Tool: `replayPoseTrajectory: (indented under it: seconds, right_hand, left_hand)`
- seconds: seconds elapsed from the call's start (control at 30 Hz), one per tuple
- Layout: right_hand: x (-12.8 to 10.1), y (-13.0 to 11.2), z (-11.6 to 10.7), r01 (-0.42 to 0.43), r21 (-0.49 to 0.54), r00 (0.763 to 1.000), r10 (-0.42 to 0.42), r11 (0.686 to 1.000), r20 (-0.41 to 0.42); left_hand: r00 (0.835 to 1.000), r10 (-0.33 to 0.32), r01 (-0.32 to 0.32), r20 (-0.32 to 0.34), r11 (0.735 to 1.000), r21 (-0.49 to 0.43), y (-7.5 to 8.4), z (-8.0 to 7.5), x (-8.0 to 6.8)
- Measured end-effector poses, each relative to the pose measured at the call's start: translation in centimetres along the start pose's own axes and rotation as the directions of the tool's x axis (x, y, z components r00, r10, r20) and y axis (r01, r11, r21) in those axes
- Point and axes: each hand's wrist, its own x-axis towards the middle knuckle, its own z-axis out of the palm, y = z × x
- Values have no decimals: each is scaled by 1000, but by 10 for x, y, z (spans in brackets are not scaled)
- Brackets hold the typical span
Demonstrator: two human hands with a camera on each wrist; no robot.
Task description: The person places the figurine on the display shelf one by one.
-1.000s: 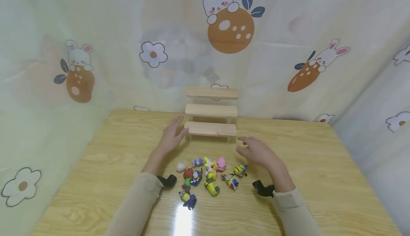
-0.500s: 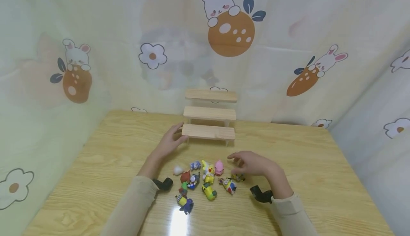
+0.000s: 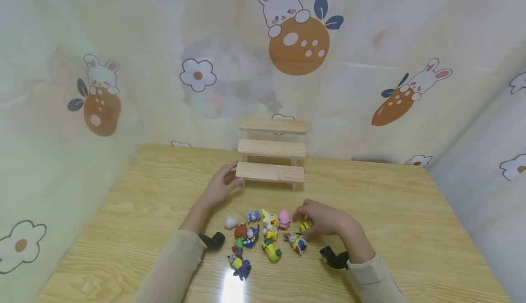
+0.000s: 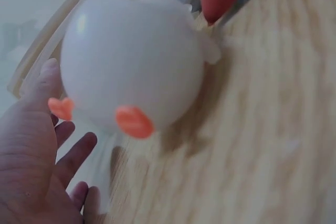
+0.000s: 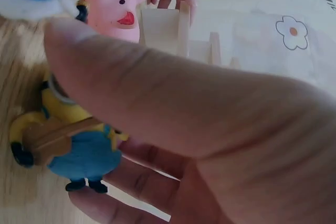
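My left hand is at the left end of the small three-step wooden shelf, its thumb near the lowest step's front corner; contact is unclear. My right hand curves over a yellow minion figure lying on the table. In the right wrist view this minion figure wears blue overalls and carries a brown guitar. The thumb crosses in front of its head, with the other fingers behind; a firm grip cannot be made out. A white round figure with orange feet looms large in the left wrist view.
Other toy figures lie on the wooden table: a pink pig, a yellow rabbit-eared one, a minion in red and blue, a purple-caped minion and several more. Patterned cloth hangs behind.
My right hand has come down and toward me from beside the shelf to the guitar minion figure. The left hand stays by the shelf's left end.
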Motion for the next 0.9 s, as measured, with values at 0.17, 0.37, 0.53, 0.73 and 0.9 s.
replayPoseTrajectory:
  seconds: [0.17,0.37,0.53,0.73,0.9]
  right_hand:
    - [-1,1,-1,-5,-12,1000,5,1000,-26]
    - [2,2,-1,-2,-57,996,-3,998,-88]
    - [9,1,4,12,-99,988,-27,995,-153]
    - [15,2,8,9,-130,973,-39,992,-229]
    - [20,1,8,-6,-91,954,-21,996,-298]
  left_hand:
    - [1000,11,-12,-18,1000,-2,8,2,-1]
    - [999,29,-32,-35,997,-67,22,1,-5]
    - [998,30,-30,-48,1000,-7,7,3,-1]
    - [997,53,-52,-48,998,36,-6,4,3]
    - [997,55,-53,-48,998,38,-8,3,4]
